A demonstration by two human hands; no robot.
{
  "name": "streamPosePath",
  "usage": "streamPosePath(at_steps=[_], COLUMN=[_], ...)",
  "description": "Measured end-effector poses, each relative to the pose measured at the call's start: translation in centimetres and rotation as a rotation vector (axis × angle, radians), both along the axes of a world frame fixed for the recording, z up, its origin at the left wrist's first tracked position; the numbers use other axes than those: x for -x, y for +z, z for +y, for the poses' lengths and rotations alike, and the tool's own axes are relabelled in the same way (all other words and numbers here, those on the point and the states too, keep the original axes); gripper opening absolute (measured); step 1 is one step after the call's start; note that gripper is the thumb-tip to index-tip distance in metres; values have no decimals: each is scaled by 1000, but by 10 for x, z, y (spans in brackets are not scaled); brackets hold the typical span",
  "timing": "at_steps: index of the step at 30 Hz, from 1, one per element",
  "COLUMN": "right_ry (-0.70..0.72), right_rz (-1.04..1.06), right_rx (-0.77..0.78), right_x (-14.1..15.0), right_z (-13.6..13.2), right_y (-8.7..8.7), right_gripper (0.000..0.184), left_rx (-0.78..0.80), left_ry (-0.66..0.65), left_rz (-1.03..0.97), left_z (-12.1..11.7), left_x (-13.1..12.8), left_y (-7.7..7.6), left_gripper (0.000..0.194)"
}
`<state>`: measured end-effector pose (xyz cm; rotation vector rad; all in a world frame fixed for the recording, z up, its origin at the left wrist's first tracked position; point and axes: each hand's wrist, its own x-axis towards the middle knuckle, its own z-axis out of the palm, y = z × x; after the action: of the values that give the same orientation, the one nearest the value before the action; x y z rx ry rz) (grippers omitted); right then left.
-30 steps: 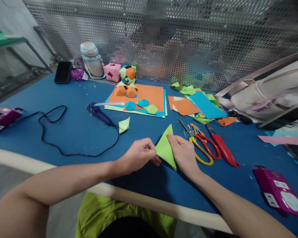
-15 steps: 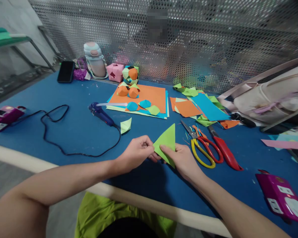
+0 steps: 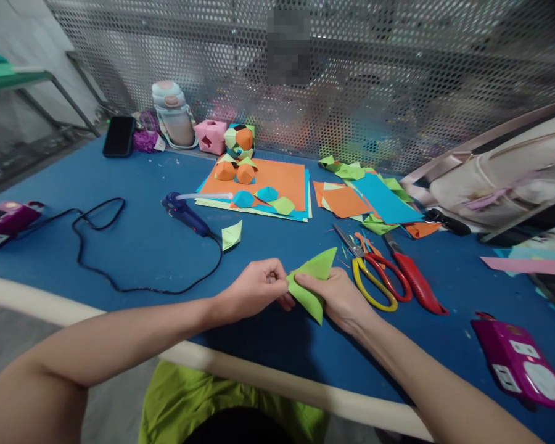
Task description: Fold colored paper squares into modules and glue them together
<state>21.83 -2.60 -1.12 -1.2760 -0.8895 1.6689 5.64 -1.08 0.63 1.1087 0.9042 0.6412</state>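
Note:
A folded piece of lime-green paper [image 3: 315,271] is held over the near part of the blue table [image 3: 259,345]. My right hand [image 3: 345,296] is closed on its right side, thumb lying across the front. At the paper's left corner, the curled fingers of my left hand [image 3: 263,283] pinch its tip. Both wings of the paper bend, and its upper point leans to the right. Beyond my left hand lies a small pale-green folded paper [image 3: 232,235]. Scissors [image 3: 372,280] with yellow and red handles lie just past my right hand.
A blue glue gun [image 3: 185,213] with a trailing black cord lies left. Coloured sheets [image 3: 277,176] bear folded paper pieces; cut papers [image 3: 346,201] lie beside them. A red-handled cutter [image 3: 419,283] and a magenta power strip [image 3: 513,357] are right. A perforated metal panel [image 3: 203,55] stands behind.
The green paper has gone from a nearly flat triangle to a bent shape, its top point lower and further right. Both hands keep hold of it. The whole view has shifted slightly.

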Motion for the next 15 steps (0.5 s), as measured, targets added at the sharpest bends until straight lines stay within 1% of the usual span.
streamPosePath(at_steps=[5,7,11,13,15], right_ry=[-184,-179,-72,-103,-191], right_rz=[92,109,70,35,42], right_rx=[-60,-57,40,43,-7], right_x=[-12,-14,-9,-9,-14], right_z=[10,10,5,6,11], right_y=[9,12,15,14,13], right_gripper=[23,22,29,29,28], left_rx=[12,12,18,22,24], left_ry=[10,4,-58,-75,-69], left_rz=[-10,-20,-11,-10,-15], left_z=[1,1,0,-1,-1], left_x=[0,0,0,0,-1], left_y=[0,-1,-5,-5,-5], left_gripper=[12,11,9,9,8])
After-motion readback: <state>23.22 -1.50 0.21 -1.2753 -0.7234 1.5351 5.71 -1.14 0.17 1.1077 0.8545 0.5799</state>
